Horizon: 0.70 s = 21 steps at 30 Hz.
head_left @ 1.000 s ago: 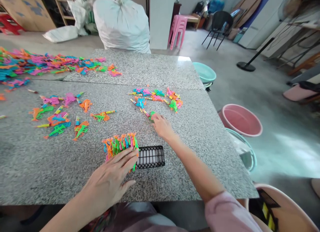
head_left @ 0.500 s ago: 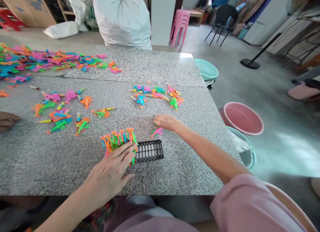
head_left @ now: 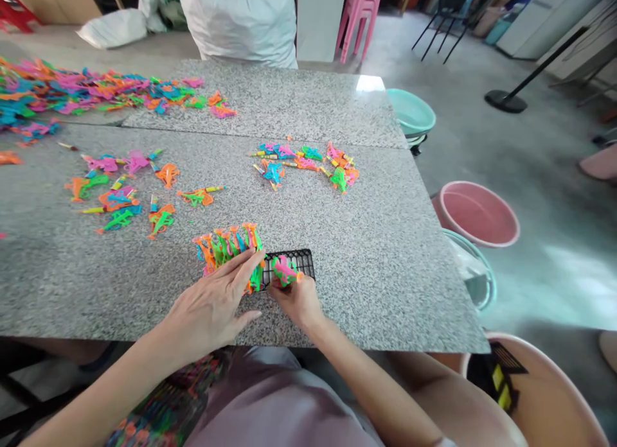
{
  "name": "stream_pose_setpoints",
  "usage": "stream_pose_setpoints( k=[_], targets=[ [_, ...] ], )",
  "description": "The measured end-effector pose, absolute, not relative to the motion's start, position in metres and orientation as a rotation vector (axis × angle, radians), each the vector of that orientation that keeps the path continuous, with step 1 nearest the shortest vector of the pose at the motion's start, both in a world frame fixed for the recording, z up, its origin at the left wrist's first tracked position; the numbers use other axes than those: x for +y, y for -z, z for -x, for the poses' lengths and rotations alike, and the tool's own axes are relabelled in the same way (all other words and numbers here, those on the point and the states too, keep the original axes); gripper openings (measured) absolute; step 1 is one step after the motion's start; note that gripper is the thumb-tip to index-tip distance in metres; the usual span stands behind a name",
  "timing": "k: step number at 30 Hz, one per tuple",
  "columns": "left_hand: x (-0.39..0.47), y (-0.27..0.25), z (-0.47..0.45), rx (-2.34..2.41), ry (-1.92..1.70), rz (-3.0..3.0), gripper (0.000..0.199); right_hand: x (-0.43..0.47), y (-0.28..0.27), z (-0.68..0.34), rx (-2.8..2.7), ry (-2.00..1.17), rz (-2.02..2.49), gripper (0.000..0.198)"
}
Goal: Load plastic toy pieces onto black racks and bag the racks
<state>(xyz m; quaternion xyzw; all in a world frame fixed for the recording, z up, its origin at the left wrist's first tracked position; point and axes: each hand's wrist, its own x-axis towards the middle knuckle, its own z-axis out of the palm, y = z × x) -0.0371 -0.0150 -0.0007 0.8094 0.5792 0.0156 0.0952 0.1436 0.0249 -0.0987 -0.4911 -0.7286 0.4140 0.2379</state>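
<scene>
A black plastic grid basket (head_left: 304, 262) lies near the table's front edge. Its left part is packed with a row of small upright plastic toys (head_left: 226, 246) in orange, green and blue. My left hand (head_left: 207, 312) rests against the right end of that row, fingers stretched out and thumb apart. Pinched in my right hand (head_left: 303, 302) is a pink and green plastic toy (head_left: 285, 270), held over the uncovered part of the basket. Whether it touches the grid I cannot tell.
Loose toys with small printed tubes lie in a left group (head_left: 116, 203) and a back group (head_left: 308, 161). A large toy pile (head_left: 96, 90) covers the far left. Beyond the table's right edge stand a pink basin (head_left: 477, 216) and a teal basin (head_left: 412, 113).
My right hand has come from the tabletop behind the basket to above it, bringing the pink and green toy. My left hand stays on the row. Another person's hand has left the left edge.
</scene>
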Motion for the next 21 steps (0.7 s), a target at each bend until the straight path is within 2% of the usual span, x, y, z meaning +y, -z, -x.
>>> stream_pose_setpoints(
  k=[5, 12, 21],
  targets=[
    [-0.014, -0.002, 0.035, 1.708, -0.076, -2.372, 0.09, 0.035, 0.082, -0.142, -2.251, -0.953, 1.325, 0.009],
    [-0.015, -0.005, 0.032, 1.746, -0.044, -2.339, 0.094, 0.045, 0.085, -0.144, -2.037, -1.201, 1.466, 0.016],
    [-0.013, -0.005, 0.03, 1.687, -0.177, -2.335, 0.087, 0.041, 0.069, -0.149, -2.299, -1.094, 1.332, 0.011]
  ],
)
